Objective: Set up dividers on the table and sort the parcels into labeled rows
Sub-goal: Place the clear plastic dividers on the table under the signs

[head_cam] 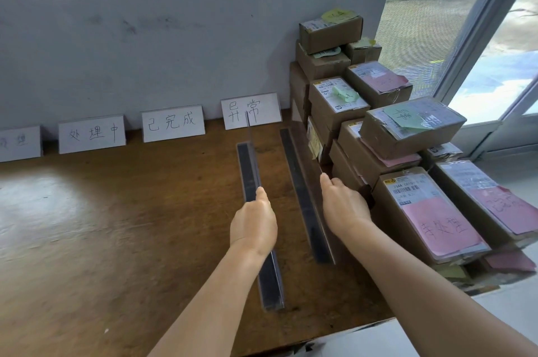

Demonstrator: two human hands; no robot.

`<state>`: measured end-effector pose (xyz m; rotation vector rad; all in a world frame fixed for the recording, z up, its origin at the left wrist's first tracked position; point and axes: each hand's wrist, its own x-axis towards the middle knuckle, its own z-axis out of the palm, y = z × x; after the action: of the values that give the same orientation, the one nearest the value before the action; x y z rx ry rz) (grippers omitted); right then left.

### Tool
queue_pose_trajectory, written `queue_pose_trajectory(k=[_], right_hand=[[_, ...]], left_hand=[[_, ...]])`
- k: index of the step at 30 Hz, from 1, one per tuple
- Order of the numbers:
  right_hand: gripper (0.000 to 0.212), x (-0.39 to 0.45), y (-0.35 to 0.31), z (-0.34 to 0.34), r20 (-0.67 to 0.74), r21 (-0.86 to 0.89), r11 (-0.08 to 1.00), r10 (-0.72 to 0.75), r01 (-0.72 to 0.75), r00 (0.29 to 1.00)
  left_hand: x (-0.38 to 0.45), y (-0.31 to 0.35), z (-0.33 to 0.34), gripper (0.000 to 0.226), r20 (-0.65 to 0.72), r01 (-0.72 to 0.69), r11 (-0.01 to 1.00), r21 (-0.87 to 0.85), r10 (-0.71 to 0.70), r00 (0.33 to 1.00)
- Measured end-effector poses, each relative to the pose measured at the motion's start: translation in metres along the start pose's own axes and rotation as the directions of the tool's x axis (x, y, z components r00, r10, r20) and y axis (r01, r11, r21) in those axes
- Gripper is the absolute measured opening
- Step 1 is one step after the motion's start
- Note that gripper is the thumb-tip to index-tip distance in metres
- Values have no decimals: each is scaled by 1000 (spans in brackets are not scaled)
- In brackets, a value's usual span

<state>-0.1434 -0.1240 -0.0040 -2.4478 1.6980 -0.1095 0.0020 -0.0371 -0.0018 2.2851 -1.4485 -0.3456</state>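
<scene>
Two long clear dividers with dark bases stand on the wooden table (pixel 116 225). My left hand (pixel 253 225) pinches the top edge of the left divider (pixel 247 170), which runs toward the rightmost label card (pixel 251 110). My right hand (pixel 343 205) pinches the top edge of the right divider (pixel 297 164), close beside the stack of parcels (pixel 393 153). Several white label cards (pixel 173 123) lean against the wall at the back. The parcels are brown boxes with pink or green notes.
The parcel stack fills the table's right side, up to its right edge. A grey wall (pixel 174 21) bounds the back. A glass door (pixel 480 36) stands to the right. The table's front edge (pixel 364 324) runs near my forearms. Bare wood lies to the left.
</scene>
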Motion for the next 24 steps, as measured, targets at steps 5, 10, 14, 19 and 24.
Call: queue_pose_trajectory(k=[5,10,14,19,24], right_hand=[[62,12,2,1,-23,-68,998,-13,11,1000],[64,19,5,4,-39,-77,997,-15,12,999],[70,23,3,8,-29,-71,997,-31,29,999],[74,24,4,8,-14,-90,996,-1,0,1000],[73,21,4,10,-32,-118,993,0,-4,999]], left_hand=[[-1,1,-1,54,-27,13,1000,-16,-13,1000],[-3,0,-1,54,-34,9,999,-44,-10,999],[-3,2,-1,54,-24,4,997,-72,-6,1000],[-3,0,-1,53,-28,-4,996,-90,1,1000],[-3,1,0,54,-24,-4,995,-96,2,1000]])
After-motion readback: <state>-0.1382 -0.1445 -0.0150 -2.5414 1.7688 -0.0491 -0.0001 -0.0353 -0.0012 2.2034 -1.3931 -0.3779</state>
